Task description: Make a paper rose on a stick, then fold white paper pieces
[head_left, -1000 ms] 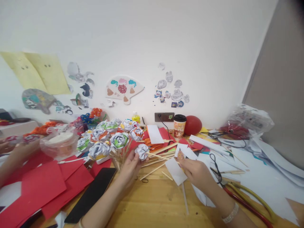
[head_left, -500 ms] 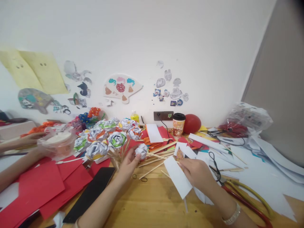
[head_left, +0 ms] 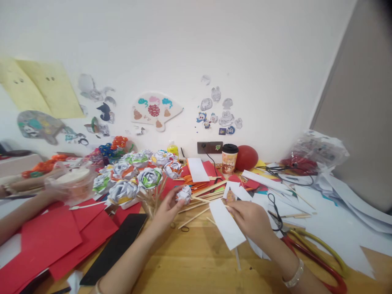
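Observation:
My left hand (head_left: 167,210) pinches a small white paper rose (head_left: 184,193) on a wooden stick (head_left: 199,199), held just above the wooden table (head_left: 196,261). My right hand (head_left: 251,218) is closed on a white paper strip (head_left: 227,223) that slants down to the left. Beside the rose stands a bunch of finished paper roses on sticks (head_left: 134,179). Loose wooden sticks (head_left: 196,216) lie between my hands.
Red paper sheets (head_left: 55,237) and a black phone (head_left: 114,249) lie at left. Another person's arm (head_left: 21,210) reaches near a clear plastic tub (head_left: 72,185). A paper cup (head_left: 229,158), red ball (head_left: 247,157), white paper sheets (head_left: 337,220) and red-yellow-handled scissors (head_left: 309,249) are at right.
My left hand shifted the small rose slightly right and up. The paper strip in my right hand swung lower and longer. The other person's hands moved left near the tub.

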`<action>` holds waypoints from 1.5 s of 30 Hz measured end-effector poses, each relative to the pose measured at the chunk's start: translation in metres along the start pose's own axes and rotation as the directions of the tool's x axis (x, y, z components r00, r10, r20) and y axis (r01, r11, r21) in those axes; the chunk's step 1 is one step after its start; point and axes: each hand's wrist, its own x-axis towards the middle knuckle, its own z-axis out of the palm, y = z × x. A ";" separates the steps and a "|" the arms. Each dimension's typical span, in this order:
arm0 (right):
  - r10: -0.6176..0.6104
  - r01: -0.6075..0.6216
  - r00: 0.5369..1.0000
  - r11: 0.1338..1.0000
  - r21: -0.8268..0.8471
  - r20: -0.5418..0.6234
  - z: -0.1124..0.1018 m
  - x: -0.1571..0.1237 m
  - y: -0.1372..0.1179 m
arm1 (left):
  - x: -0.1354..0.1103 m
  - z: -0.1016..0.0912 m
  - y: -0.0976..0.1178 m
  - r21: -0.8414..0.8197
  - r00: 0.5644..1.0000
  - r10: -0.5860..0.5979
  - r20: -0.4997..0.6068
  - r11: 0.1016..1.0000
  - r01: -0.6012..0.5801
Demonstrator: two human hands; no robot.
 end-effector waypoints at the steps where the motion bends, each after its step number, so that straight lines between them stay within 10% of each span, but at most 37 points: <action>1: 0.001 -0.001 0.999 1.000 0.020 -0.034 0.002 -0.001 0.000 | 0.000 0.000 0.001 0.005 1.000 0.004 0.000 1.000 -0.004; 11: 0.122 -0.146 0.983 0.972 0.186 0.134 -0.006 0.001 -0.004 | -0.004 -0.005 0.012 -0.039 1.000 -0.012 -0.003 0.999 0.012; 23: 0.021 -0.022 0.999 0.997 0.073 0.024 -0.013 0.000 -0.001 | -0.002 -0.008 0.013 -0.008 0.994 0.081 0.067 0.997 -0.081; 33: 0.094 -0.216 0.961 0.844 0.491 0.262 0.007 -0.002 -0.022 | -0.013 -0.001 0.024 -0.308 0.991 0.134 0.022 0.944 -0.121; 45: 0.076 -0.143 0.983 0.885 0.443 0.165 0.002 0.000 -0.011 | -0.017 -0.009 0.039 -0.168 0.997 0.033 0.071 0.986 -0.020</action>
